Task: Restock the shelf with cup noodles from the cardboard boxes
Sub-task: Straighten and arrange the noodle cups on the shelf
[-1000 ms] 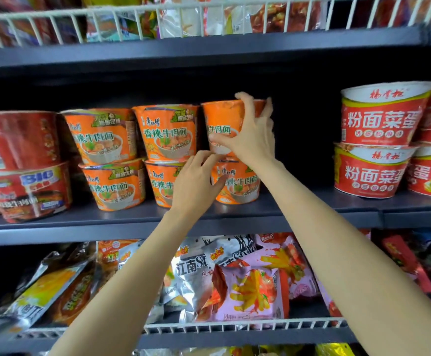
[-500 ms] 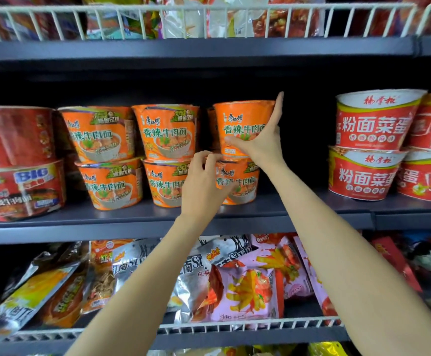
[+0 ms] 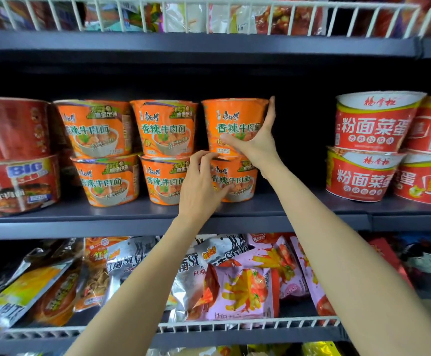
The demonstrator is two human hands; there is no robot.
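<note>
Orange cup noodles stand two high in three columns on the dark middle shelf (image 3: 299,209). My right hand (image 3: 258,147) presses on the upper cup of the right column (image 3: 235,119), with straight fingers up its right side and the thumb across its front. Its label faces forward. My left hand (image 3: 201,191) holds the lower cup of that column (image 3: 240,181), with curled fingers at its rim and the thumb on its front. No cardboard box is in view.
Red BIG cups (image 3: 16,181) fill the shelf's left end and red-and-white cups (image 3: 368,150) stand stacked at the right. A dark gap lies between the orange column and those cups. Snack bags (image 3: 235,291) sit behind a wire rail (image 3: 248,326) below.
The upper right cup has been turned so its label faces front and has settled on the lower cup. My right hand's fingers straightened along its side. My left hand stayed by the lower cup.
</note>
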